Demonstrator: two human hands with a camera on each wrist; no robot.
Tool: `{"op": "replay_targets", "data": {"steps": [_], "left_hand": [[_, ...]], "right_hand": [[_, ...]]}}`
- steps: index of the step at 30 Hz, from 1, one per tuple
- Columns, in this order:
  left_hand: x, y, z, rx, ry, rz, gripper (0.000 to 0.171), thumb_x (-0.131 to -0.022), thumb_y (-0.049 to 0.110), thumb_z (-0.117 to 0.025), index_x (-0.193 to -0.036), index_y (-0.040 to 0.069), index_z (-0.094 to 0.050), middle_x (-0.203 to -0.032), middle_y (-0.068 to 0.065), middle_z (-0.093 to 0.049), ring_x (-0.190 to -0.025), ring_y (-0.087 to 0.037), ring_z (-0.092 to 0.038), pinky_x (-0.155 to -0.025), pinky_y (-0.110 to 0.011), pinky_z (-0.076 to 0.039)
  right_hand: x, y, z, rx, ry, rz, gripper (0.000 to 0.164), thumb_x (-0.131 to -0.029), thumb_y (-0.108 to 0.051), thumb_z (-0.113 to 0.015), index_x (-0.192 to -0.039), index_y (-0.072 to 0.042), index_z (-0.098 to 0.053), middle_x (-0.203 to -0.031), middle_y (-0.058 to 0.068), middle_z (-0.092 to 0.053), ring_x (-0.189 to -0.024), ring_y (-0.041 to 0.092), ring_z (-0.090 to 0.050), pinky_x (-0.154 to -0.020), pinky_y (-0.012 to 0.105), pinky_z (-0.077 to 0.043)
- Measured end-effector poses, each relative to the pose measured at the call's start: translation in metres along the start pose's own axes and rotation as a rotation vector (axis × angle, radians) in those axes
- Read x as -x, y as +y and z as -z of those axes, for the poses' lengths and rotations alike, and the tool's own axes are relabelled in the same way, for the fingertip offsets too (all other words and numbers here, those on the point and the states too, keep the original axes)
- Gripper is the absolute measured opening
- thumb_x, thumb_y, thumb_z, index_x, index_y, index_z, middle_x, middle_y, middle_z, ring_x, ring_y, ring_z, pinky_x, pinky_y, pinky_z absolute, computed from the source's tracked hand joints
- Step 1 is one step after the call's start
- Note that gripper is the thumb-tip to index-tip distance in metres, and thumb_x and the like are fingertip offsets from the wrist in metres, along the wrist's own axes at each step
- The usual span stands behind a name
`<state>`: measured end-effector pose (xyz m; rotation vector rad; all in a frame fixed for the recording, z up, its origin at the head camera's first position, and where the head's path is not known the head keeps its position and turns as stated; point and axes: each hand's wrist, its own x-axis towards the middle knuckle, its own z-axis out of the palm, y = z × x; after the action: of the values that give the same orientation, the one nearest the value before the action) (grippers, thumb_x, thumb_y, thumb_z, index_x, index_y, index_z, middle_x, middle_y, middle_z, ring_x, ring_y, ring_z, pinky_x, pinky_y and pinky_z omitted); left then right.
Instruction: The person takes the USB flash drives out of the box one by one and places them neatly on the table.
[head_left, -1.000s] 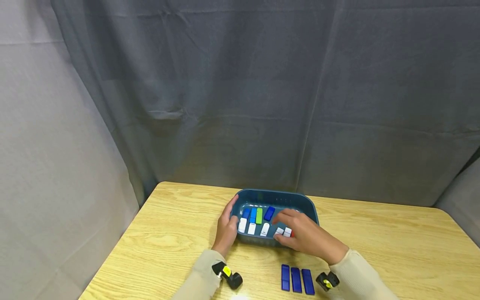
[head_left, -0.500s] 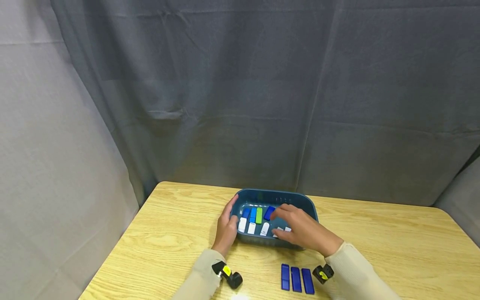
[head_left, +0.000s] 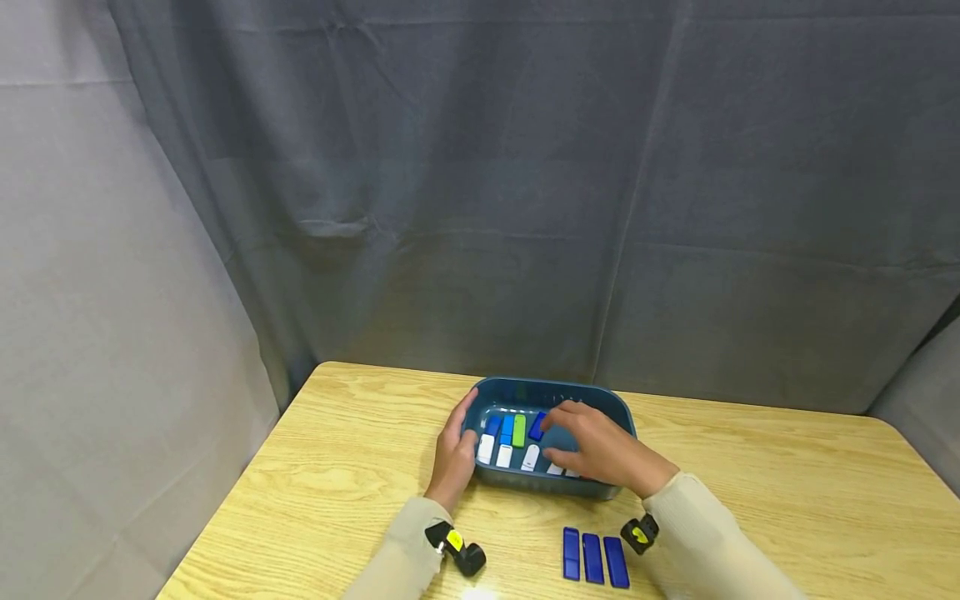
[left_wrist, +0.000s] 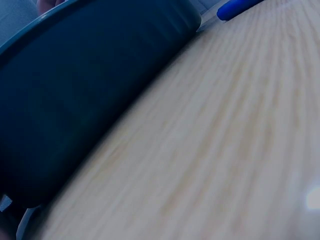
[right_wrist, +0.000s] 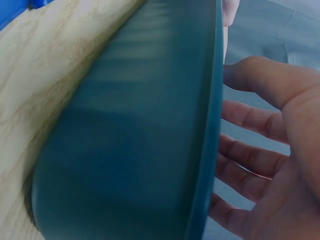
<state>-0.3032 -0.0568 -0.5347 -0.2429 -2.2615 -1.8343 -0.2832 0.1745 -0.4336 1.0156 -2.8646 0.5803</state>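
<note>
A dark teal plastic bin (head_left: pixel 551 479) stands on the table with small flat sticks inside that look like USB sticks. My left hand (head_left: pixel 452 462) grips the bin's left end, thumb at the rim and fingers along the side wall. Over the right half of the bin hovers my right hand (head_left: pixel 596 446), thumb and fingers apart, with nothing seen between them. Near its fingertips lie a dark blue stick (head_left: pixel 537 427) and a white stick (head_left: pixel 531 457). The right wrist view shows loosely bent fingers (right_wrist: pixel 255 155) past the rim, their tips hidden by the wall.
Also in the bin are a green stick (head_left: pixel 519 432), a light blue stick (head_left: pixel 507 430) and several white ones along the front. Three dark blue sticks (head_left: pixel 592 558) lie side by side on the wooden table (head_left: pixel 360 467). A grey curtain (head_left: pixel 480 208) hangs behind.
My right hand has shifted slightly left and back over the bin, covering the red piece seen earlier. The left hand and the bin have stayed in place.
</note>
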Motion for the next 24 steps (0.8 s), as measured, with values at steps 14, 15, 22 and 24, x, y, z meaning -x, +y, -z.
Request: {"op": "replay_targets", "data": {"steps": [14,15,22,24], "left_hand": [[0.001,0.000,-0.001,-0.002,0.004,0.020,0.062,-0.092,0.002,-0.040,-0.147,0.029,-0.039,-0.151,0.013,-0.036,-0.142,-0.014,-0.027,-0.115,-0.046,-0.021],[0.001,0.000,-0.001,-0.003,0.004,0.021,0.062,-0.092,0.002,-0.040,-0.147,0.029,-0.039,-0.151,0.014,-0.036,-0.142,-0.013,-0.027,-0.115,-0.045,-0.021],[0.001,-0.001,-0.001,-0.001,0.005,-0.003,0.062,-0.091,0.001,-0.039,-0.148,0.026,-0.039,-0.151,0.011,-0.036,-0.142,-0.015,-0.027,-0.115,-0.047,-0.021],[0.001,0.000,-0.001,0.003,0.006,-0.017,0.063,-0.090,0.000,-0.039,-0.148,0.025,-0.039,-0.152,0.009,-0.036,-0.142,-0.018,-0.028,-0.115,-0.049,-0.021]], "right_hand": [[-0.009,0.007,-0.005,-0.020,-0.006,-0.016,0.026,-0.086,-0.025,-0.072,-0.109,-0.017,-0.066,-0.114,0.004,-0.061,-0.102,0.024,-0.060,-0.085,0.039,-0.053],[-0.010,0.008,-0.005,-0.021,-0.007,-0.016,0.025,-0.086,-0.025,-0.072,-0.109,-0.017,-0.066,-0.114,0.004,-0.061,-0.101,0.024,-0.060,-0.085,0.039,-0.053],[-0.016,0.011,-0.008,-0.016,-0.010,-0.045,0.025,-0.086,-0.027,-0.072,-0.108,-0.017,-0.066,-0.112,0.005,-0.062,-0.100,0.021,-0.059,-0.085,0.040,-0.053],[-0.017,0.012,-0.009,-0.023,-0.015,-0.061,0.025,-0.086,-0.027,-0.072,-0.108,-0.017,-0.066,-0.114,0.005,-0.062,-0.102,0.022,-0.059,-0.086,0.041,-0.053]]}}
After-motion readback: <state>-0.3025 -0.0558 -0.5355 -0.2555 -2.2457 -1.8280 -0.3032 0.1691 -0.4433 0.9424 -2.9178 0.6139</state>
